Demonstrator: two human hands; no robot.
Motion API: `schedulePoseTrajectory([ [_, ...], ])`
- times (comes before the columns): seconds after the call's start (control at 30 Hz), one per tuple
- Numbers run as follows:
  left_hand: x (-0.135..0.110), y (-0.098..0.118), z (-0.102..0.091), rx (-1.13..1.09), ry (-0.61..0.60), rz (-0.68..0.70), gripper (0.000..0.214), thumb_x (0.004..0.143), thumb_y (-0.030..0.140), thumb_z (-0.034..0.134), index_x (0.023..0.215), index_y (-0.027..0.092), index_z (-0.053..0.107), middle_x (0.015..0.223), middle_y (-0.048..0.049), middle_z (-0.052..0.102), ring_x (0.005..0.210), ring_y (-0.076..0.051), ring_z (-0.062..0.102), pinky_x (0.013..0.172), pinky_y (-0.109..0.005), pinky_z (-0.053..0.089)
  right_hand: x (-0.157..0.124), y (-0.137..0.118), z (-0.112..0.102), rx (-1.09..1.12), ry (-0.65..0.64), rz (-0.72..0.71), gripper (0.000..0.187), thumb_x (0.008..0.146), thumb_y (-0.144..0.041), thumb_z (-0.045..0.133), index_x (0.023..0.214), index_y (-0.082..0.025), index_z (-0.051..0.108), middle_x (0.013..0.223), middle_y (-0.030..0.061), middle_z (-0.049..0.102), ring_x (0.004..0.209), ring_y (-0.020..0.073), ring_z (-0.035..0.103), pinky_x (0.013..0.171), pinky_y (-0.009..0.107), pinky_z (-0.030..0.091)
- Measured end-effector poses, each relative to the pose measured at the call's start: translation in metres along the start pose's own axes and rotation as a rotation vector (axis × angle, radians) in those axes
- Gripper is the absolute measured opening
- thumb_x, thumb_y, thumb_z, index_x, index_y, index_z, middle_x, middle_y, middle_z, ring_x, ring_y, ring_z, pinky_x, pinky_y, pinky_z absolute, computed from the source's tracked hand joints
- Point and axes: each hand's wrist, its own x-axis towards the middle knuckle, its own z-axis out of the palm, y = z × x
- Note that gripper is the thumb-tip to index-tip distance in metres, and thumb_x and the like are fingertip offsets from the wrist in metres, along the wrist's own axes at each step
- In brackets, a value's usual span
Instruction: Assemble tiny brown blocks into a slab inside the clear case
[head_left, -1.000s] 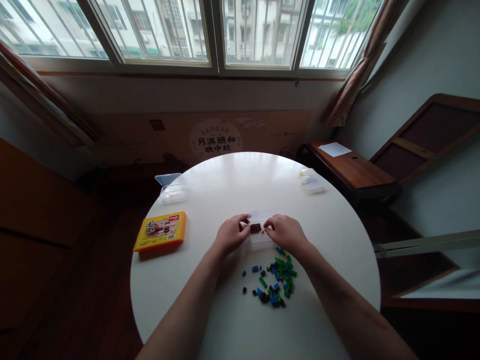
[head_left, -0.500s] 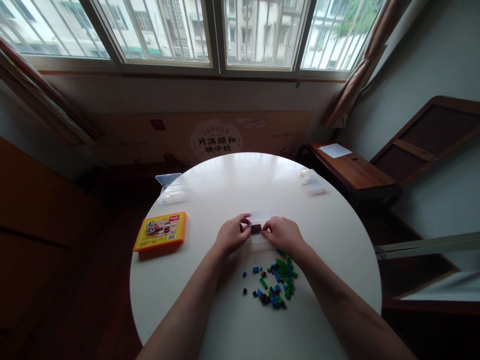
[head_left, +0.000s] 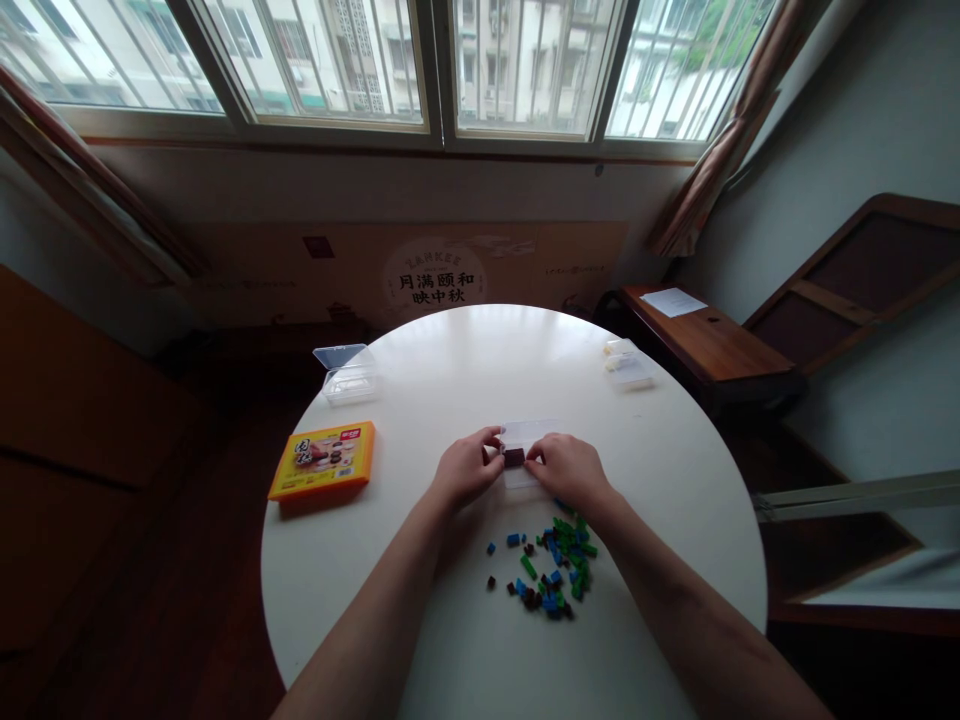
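A dark brown block (head_left: 514, 457), perhaps several toy bricks joined, is between my two hands. My left hand (head_left: 469, 470) grips its left end with curled fingers and thumb. At the other end my right hand (head_left: 570, 470) has its thumb and forefinger pinched together against the block. Under and behind the block lies a clear plastic box or tray (head_left: 525, 432), partly covered by my hands. Closer to me, a loose heap of small green, blue and brown bricks (head_left: 555, 565) is spread on the white table.
On the round white table (head_left: 450, 370), a yellow-orange game box (head_left: 322, 462) lies at left. An opened clear box (head_left: 351, 380) is behind it, and another clear box (head_left: 628, 368) with pale yellow bits is at back right. A wooden bench (head_left: 712, 335) with paper is beyond.
The whole view has shifted very slightly. Both hands keep their places at the brown block, and the loose bricks lie as before.
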Motion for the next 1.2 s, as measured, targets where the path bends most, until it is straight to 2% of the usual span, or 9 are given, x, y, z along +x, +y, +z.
schedulePoseTrajectory([
  [0.63,0.0,-0.003,0.0,-0.003,-0.002,0.024,0.047,0.077,0.025,0.057,0.124,0.024,0.061,0.102,-0.0006,0.074,0.077,-0.017,0.068,0.073,-0.027,0.052,-0.001,0.001,-0.003,0.011,-0.025,-0.034,0.026,0.089,-0.034,0.052,0.096,-0.029,0.076,0.098,0.0035,0.074,0.093,0.02,0.064,0.075,0.028,0.043],
  [0.93,0.001,-0.002,-0.001,-0.013,-0.003,0.022,0.047,0.077,0.026,0.058,0.124,0.024,0.061,0.102,-0.0006,0.074,0.076,-0.017,0.067,0.072,-0.027,0.051,-0.001,0.004,-0.001,0.043,0.022,-0.053,0.023,0.088,-0.033,0.055,0.092,-0.028,0.077,0.095,0.0026,0.074,0.09,0.0194,0.065,0.071,0.027,0.043],
  [1.07,0.0,0.0,-0.001,-0.033,-0.001,0.018,0.046,0.077,0.027,0.059,0.123,0.024,0.061,0.102,-0.0009,0.074,0.074,-0.016,0.066,0.072,-0.027,0.051,-0.008,0.009,-0.008,0.087,0.063,-0.095,0.024,0.091,-0.035,0.053,0.095,-0.027,0.076,0.095,0.0032,0.072,0.087,0.0187,0.064,0.072,0.028,0.042],
  [1.2,0.001,0.0,0.0,-0.07,0.017,0.001,0.043,0.075,0.022,0.057,0.118,0.025,0.063,0.1,-0.0002,0.074,0.073,-0.016,0.065,0.073,-0.027,0.051,-0.021,0.017,-0.021,0.161,0.044,-0.212,0.021,0.091,-0.033,0.056,0.095,-0.027,0.076,0.094,0.002,0.071,0.085,0.0152,0.063,0.075,0.024,0.041],
])
